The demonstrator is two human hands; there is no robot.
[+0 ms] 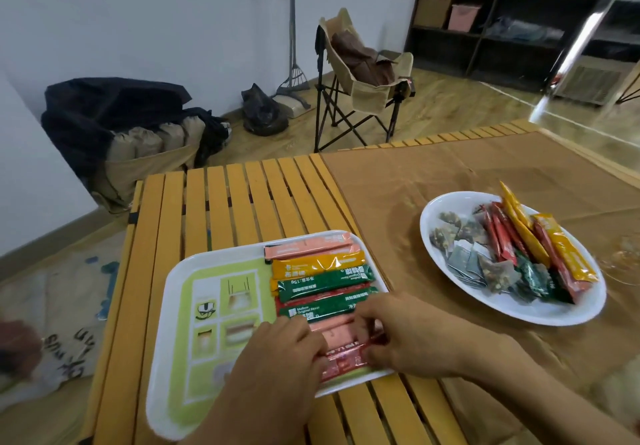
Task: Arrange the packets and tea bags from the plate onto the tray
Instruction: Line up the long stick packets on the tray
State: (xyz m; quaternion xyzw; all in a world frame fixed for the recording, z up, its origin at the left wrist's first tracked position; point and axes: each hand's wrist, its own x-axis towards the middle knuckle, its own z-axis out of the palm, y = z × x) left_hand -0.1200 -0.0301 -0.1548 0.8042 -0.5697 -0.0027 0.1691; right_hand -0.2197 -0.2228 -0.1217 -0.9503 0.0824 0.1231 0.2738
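Red packet [346,353] between both hands' fingers [363,332]

White wall [173,12]; wood-look floor [450,98]. Slatted yellow table [242,195], brown paper [433,174] over its right part. Folding camp chair [363,84] beyond. Dark shelving [485,29] at back right. Black bag [263,109] and pole [292,29] by wall.

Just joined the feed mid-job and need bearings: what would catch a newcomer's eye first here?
First, the row of bright stick packets lined up on the right side of the tray, with both hands, left hand and right hand, pinching a red packet at the near end. Next, the white plate to the right, on the brown paper, still heaped with packets and tea bags.
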